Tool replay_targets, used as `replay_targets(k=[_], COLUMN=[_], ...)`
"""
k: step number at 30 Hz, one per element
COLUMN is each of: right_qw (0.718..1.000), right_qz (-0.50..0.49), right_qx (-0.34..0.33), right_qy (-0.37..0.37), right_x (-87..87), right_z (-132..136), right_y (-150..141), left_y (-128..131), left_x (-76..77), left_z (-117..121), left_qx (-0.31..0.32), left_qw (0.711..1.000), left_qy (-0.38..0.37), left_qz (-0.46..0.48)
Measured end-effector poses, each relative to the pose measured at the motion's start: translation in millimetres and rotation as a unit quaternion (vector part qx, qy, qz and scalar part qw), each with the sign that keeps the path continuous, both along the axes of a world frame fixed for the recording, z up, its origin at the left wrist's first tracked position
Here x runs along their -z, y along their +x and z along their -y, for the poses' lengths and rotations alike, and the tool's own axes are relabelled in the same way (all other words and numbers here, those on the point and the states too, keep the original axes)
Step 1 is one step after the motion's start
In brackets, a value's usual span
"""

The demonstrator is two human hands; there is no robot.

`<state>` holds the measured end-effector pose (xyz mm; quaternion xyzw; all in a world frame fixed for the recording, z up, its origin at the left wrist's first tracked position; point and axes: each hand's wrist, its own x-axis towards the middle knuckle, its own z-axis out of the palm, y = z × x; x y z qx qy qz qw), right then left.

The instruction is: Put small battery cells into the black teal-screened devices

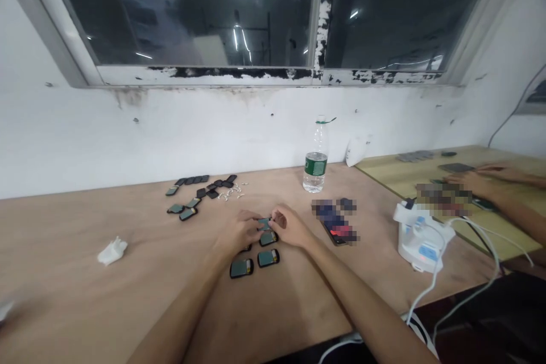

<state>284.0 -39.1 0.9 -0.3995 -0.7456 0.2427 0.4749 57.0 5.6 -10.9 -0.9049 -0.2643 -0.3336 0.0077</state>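
Note:
My left hand and my right hand meet at a small black case with a green circuit board. The fingers of both close on its two sides, and they partly cover it. Just below lies a similar case with a green board. Nearer to me rest two more, a right one and a left one. Another, mostly hidden, sits under my left hand.
Further back lie black cases, small white pieces and cases with green boards. Around them are a water bottle, a phone, a crumpled tissue and a white device with cables. At right, another person's hands work.

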Motion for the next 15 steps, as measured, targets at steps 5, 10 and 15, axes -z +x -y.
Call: replay_targets(k=[5, 10, 15], right_qw=[0.999, 0.998, 0.985], right_qz=[0.01, -0.037, -0.011], right_qx=[0.021, 0.051, 0.171], right_qy=[0.043, 0.016, 0.018], right_x=[-2.3, -8.2, -12.1], right_z=[0.9, -3.7, -16.6], right_y=[-1.9, 6.1, 40.8], left_y=[-2.4, -0.9, -4.1], left_x=[7.3, 10.8, 10.8], left_z=[-4.1, -3.4, -6.3], left_qx=[-0.017, -0.038, -0.064], left_qw=[0.999, 0.997, 0.993], left_qy=[-0.042, -0.057, -0.097], left_qz=[0.02, 0.036, 0.037])
